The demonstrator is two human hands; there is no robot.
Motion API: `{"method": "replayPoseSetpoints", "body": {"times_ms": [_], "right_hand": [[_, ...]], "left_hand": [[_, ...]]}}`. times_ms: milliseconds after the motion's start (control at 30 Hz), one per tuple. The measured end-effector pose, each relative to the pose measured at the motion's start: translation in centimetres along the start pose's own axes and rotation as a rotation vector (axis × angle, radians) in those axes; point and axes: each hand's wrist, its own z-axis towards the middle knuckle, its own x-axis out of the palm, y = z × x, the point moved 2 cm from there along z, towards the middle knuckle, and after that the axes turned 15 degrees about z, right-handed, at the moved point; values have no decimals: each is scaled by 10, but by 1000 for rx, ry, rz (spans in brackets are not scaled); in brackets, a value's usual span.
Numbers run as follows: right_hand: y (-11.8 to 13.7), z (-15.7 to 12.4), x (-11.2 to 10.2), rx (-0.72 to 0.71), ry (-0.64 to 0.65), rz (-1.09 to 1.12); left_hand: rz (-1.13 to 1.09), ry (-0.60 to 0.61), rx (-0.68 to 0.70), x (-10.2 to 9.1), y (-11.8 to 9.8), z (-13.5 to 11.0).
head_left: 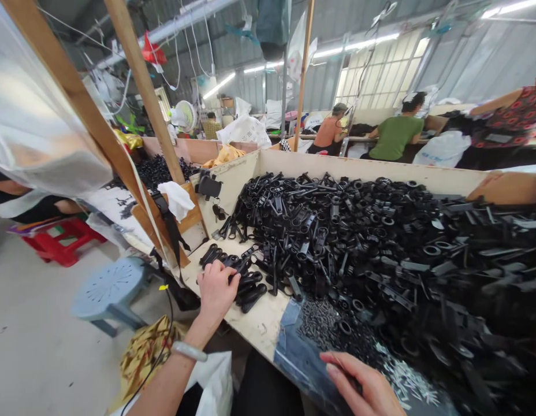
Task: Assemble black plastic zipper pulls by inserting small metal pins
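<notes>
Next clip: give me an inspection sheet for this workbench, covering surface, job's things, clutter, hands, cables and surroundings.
Surface: pale walled table, bare only at its near left corner.
Job's things: small group of black plastic clips laid side by side; big heap of black plastic parts fills the rest.
Clutter: dark denim cloth carrying tiny black pieces and small silvery pins; white rag on the wooden frame.
Hands: left hand rests on the clip group, grip hidden; right hand lies open on the cloth.
Cables: thin black cable hangs beside the left forearm.
Surroundings: grey stool, red stool, other people at far tables.
</notes>
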Motion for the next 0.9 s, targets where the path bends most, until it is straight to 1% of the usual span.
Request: {"method": "replayPoseSetpoints", "body": {"times_ms": [100, 167, 233, 300, 367, 467, 567, 633, 667, 700, 767, 833, 900], "right_hand": [[3, 4, -3, 21, -1, -30], [7, 13, -8, 21, -3, -120], [15, 30, -13, 26, -21, -253], [26, 53, -12, 35, -49, -353], [37, 80, -3, 36, -67, -432], [47, 116, 19, 64, -78, -557], [48, 138, 35, 109, -51, -631], [47, 144, 35, 125, -45, -642], [47, 144, 32, 128, -52, -638], [48, 143, 27, 130, -65, -629], [53, 135, 17, 129, -100, -597], [62, 118, 11, 124, -129, -550], [71, 95, 14, 111, -130, -488]], "left_hand": [[27, -17, 26, -1, -1, -1], [42, -30, 45, -1, -3, -1], [56, -41, 65, -1, -4, -3], [67, -48, 83, -1, -6, -4], [73, -56, 94, -2, -8, -6], [69, -78, 82, -6, -10, -11], [42, -104, 51, -11, -9, -20], [20, -117, 44, -14, -9, -26], [-52, -108, 33, -15, -11, -29], [-171, -84, 17, -16, -13, -31], [-481, 8, -7, -14, -24, -35], [-750, 136, -1, -11, -44, -40], [-868, 251, 45, -9, -70, -48]]}}
